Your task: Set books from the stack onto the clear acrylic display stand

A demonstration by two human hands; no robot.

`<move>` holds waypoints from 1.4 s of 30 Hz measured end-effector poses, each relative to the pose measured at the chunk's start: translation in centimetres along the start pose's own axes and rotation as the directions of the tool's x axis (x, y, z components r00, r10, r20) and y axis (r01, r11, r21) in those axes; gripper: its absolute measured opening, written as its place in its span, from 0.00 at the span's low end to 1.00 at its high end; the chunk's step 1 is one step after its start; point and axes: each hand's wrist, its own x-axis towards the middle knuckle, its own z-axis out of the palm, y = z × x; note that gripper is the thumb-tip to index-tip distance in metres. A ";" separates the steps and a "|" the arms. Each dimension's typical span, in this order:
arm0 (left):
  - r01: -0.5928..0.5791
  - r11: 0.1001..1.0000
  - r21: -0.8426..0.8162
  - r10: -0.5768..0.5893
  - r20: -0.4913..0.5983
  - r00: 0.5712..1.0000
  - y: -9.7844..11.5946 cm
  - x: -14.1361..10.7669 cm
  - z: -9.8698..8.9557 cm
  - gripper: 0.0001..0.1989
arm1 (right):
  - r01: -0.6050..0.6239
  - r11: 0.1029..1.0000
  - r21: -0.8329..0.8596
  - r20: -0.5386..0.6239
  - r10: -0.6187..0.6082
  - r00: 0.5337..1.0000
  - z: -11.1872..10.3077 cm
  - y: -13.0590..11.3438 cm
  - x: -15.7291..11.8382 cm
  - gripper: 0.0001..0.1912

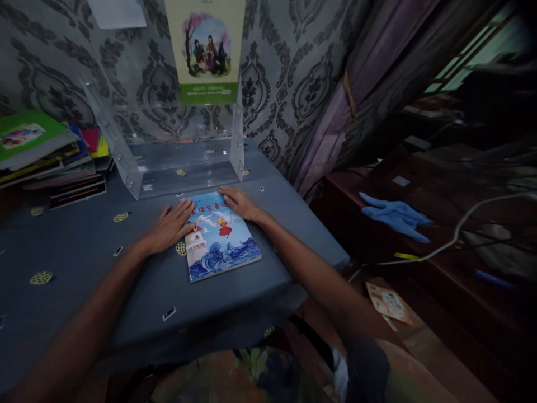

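Note:
A thin blue picture book (226,240) lies closed on the table, its cover showing waves, a white tower and red lettering. My left hand (170,226) rests on the book's left edge, palm down with fingers stretched out. At the upper right corner of the cover, my right hand (239,201) lies flat, fingers extended toward the left. Neither hand is wrapped round the book. Just behind it stands a clear acrylic rack (184,173), with a green and cream book (210,92) upright in its upper part.
Stacked books (37,145) stand at the table's left. The grey patterned tablecloth (104,274) hangs over the front edge. To the right, blue gloves (394,215) and a pale cable (457,232) lie on a dark red surface. A booklet (390,302) lies lower down, right of the table.

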 end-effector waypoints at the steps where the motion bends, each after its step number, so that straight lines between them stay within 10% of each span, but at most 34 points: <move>1: -0.017 1.000 0.006 0.017 -0.007 1.000 0.1 -0.2 0.0 0.40 | -0.003 1.000 -0.011 -0.003 0.003 1.000 0.0 -0.1 0.0 0.22; 16: -0.333 0.936 0.118 0.337 -0.016 0.941 5.5 -2.4 0.5 0.45 | 0.001 0.997 -0.079 -0.016 -0.003 1.000 0.6 -0.2 0.3 0.21; 26: -0.572 0.820 0.010 0.572 -0.005 0.820 12.3 -1.2 1.3 0.34 | -0.007 0.997 -0.078 -0.044 0.004 0.999 0.8 -0.1 0.3 0.20; 42: -0.574 0.819 0.017 0.574 -0.048 0.817 13.0 -1.7 0.8 0.23 | 0.032 0.994 -0.107 -0.110 -0.044 0.993 0.4 -0.8 -0.6 0.21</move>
